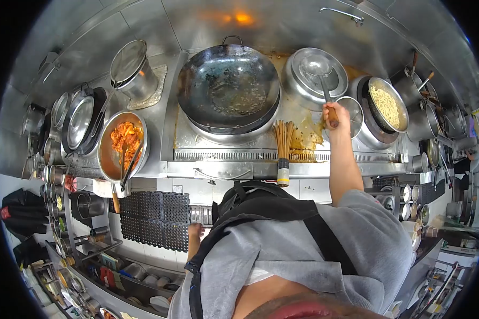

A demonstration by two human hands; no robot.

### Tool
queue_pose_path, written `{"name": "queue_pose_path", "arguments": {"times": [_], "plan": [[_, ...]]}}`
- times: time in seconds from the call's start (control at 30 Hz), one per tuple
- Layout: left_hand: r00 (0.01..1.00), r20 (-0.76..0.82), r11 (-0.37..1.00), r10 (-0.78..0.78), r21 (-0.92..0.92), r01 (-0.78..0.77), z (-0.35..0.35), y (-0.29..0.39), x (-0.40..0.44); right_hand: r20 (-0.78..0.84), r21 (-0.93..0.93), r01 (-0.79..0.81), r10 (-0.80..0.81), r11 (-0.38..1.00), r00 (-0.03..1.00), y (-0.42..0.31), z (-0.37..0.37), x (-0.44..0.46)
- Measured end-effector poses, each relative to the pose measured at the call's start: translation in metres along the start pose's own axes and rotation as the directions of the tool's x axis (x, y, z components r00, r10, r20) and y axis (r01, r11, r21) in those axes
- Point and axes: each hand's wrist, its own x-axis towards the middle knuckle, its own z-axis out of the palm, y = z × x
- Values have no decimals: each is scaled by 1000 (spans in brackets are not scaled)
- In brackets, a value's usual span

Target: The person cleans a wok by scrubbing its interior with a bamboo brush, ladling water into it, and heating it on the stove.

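My right hand (pixel 337 118) is closed round the wooden grip of a ladle (pixel 325 87). The ladle's metal bowl lies over a round metal pot (pixel 299 80) at the back of the stove. Close beside this hand is a round wire-rimmed strainer (pixel 355 112). My left hand (pixel 195 229) hangs low by my waist, small in view, with its fingers curled and nothing visible in them. A large dark wok (pixel 197 80) sits on the burner before me, its bottom wet and shiny. A bamboo wok brush (pixel 283 151) stands at the stove's front edge.
To the left, a metal pan (pixel 105 155) contains orange-red food and tongs. Behind it a tall pot (pixel 143 85) carries a strainer on top. Noodles (pixel 387 106) fill a strainer at the right. A black perforated mat (pixel 154 220) lies on the floor at left.
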Motion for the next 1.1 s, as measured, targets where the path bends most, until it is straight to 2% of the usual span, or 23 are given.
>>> {"name": "queue_pose_path", "arguments": {"times": [0.07, 0.17, 0.2, 0.23, 0.27, 0.33, 0.43, 0.53, 0.57, 0.6, 0.67, 0.7, 0.73, 0.8, 0.87, 0.93, 0.97, 1.0, 1.07, 1.1], "plan": [[997, -72, 987, -34, 157, 45, -13, 28, 0, -6, 94, 15, -14, 995, 1000, -18, 23, -28], [993, -117, 940, -9, 339, 48, -34, 89, -49, 84, 96, -17, 9, 995, 996, -34, 43, -52], [992, -122, 959, -36, 275, 68, -34, 93, -53, 127, 109, -41, 27, 993, 992, -39, 54, -65], [990, -127, 974, -63, 209, 89, -34, 93, -53, 170, 196, -30, -4, 980, 985, -39, 61, -71], [989, -131, 975, -67, 201, 92, -30, 79, -45, 178, 191, -33, -1, 981, 984, -39, 70, -79], [981, -82, 983, -177, 24, 180, -21, 24, -3, 187, 195, -15, -23, 981, 982, -43, 93, -99], [973, -58, 974, -225, 19, 226, -10, -1, -5, 233, 121, -36, 7, 992, 972, -45, 121, -119], [963, -40, 964, -267, 8, 267, -5, -29, -18, 213, 113, -40, 15, 993, 977, -33, 150, -105], [959, -18, 958, -284, -48, 283, -5, -39, -21, 256, -5, -71, 70, 997, 964, -28, 152, -88], [954, 3, 949, -300, -100, 299, -7, -48, -25, 254, -5, -77, 75, 997, 964, -20, 153, -76], [946, 2, 944, -323, -64, 322, -13, -64, -31, 368, -163, 117, -49, 980, 928, -6, 150, -64], [945, -3, 945, -326, -38, 326, -16, -70, -35, 303, -286, 130, -39, 950, 952, -11, 148, -72], [947, -6, 947, -322, -13, 322, -19, -77, -38, 297, -283, 126, -38, 951, 954, -10, 140, -75], [952, -13, 951, -306, 43, 306, -23, -82, -47, 289, -498, 213, -71, 840, 955, -13, 110, -77], [963, -9, 957, -268, 109, 268, -27, -89, -47, 277, -546, 222, -75, 808, 958, -16, 82, -67], [976, 1, 960, -220, 181, 216, -29, -84, -48, 263, -835, 346, -243, 428, 934, -23, 61, -53], [982, 11, 960, -191, 213, 184, -29, -81, -46, 181, -936, 259, -305, 237, 935, -23, 54, -45], [986, 22, 958, -167, 242, 157, -30, -75, -46, 154, -938, 240, -319, 250, 935, -21, 42, -37], [990, 36, 955, -139, 269, 124, -32, -63, -40, 201, -980, 178, -436, -94, 877, -9, 18, -17], [990, 43, 954, -131, 277, 114, -32, -56, -38, 185, -983, 165, -453, -85, 872, -6, 8, -11]]}}
